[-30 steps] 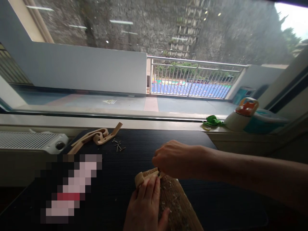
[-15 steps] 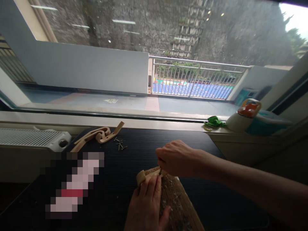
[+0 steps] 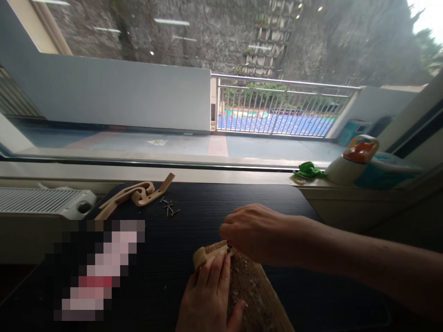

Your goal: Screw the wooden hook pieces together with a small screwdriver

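Note:
My left hand (image 3: 211, 286) lies flat with its fingers along a pale tan strip (image 3: 200, 257), pressing it onto a worn wooden board (image 3: 254, 290); the thumb is spread to the side on the board. The strip's left end is curled. My right hand (image 3: 247, 230) is closed round a small tool whose dark metal tip (image 3: 229, 249) meets the strip just beyond my left fingertips. The fist hides the rest of this tool, so its kind cannot be told. Pale bits are scattered on the board.
Several curved tan strips with holes (image 3: 141, 193) lie at the table's back left, beside a small pile of nails or screws (image 3: 169, 207). A blurred-out object (image 3: 104, 267) is at left. A radiator (image 3: 44, 200), green cloth (image 3: 309, 169) and white-orange container (image 3: 353, 161) stand near the window.
The view has shifted slightly. My right fist has turned a little over the tool, whose tip stays at the same spot on the strip. My left hand keeps its place.

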Motion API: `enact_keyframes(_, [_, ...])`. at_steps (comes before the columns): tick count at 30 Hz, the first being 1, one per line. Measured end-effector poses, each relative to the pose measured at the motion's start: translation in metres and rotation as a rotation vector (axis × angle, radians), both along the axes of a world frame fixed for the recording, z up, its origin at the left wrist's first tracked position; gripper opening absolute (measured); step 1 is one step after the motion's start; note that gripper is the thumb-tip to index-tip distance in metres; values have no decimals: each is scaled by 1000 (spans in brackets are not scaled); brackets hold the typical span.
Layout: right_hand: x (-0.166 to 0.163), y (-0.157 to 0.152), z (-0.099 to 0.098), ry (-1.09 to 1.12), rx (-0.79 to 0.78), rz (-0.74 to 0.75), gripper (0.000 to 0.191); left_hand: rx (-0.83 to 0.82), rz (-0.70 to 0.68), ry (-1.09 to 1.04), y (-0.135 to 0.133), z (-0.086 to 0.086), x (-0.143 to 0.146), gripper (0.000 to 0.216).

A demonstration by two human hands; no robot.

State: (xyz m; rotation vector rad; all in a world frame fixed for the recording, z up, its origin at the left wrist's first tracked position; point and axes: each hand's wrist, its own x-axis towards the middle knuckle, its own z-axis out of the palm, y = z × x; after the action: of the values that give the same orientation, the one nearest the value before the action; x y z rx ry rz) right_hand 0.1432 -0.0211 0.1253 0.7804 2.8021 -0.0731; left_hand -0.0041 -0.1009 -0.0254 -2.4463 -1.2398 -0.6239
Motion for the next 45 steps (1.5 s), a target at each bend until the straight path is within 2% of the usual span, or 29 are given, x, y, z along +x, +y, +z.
enact_keyframes(4, [3,0,-11,47,2,-126,15,-44,-16,-7,1,3,0,61])
enact_keyframes(7, [-1,-3,-13,60,52,-237,20,-86,-8,-12,0,4,0,60])
enact_keyframes(11, [-6,-5,-12,36,126,-314,25,-105,6,-17,-2,4,0,59])
enact_keyframes(14, [-7,-3,-7,5,143,-256,25,-89,11,-17,-4,3,1,58])
enact_keyframes(19, [-4,1,5,7,91,38,13,-53,18,-12,-4,2,0,59])
enact_keyframes(22, [-2,2,4,-22,31,104,14,-36,6,-6,-2,1,-2,60])
enact_keyframes(27, [0,6,-12,17,56,-2,13,-53,-6,-5,1,-1,-2,60])
enact_keyframes(34, [-12,5,-22,30,135,-297,22,-105,2,6,-1,3,1,59])
enact_keyframes(38, [-9,1,-11,37,158,-317,24,-68,6,14,-3,4,1,58])
enact_keyframes(43, [-3,-4,19,-112,18,-138,13,-25,13,16,-3,4,1,58])
enact_keyframes(45, [-3,-4,24,-183,-31,-71,11,-2,10,18,-2,4,1,60])
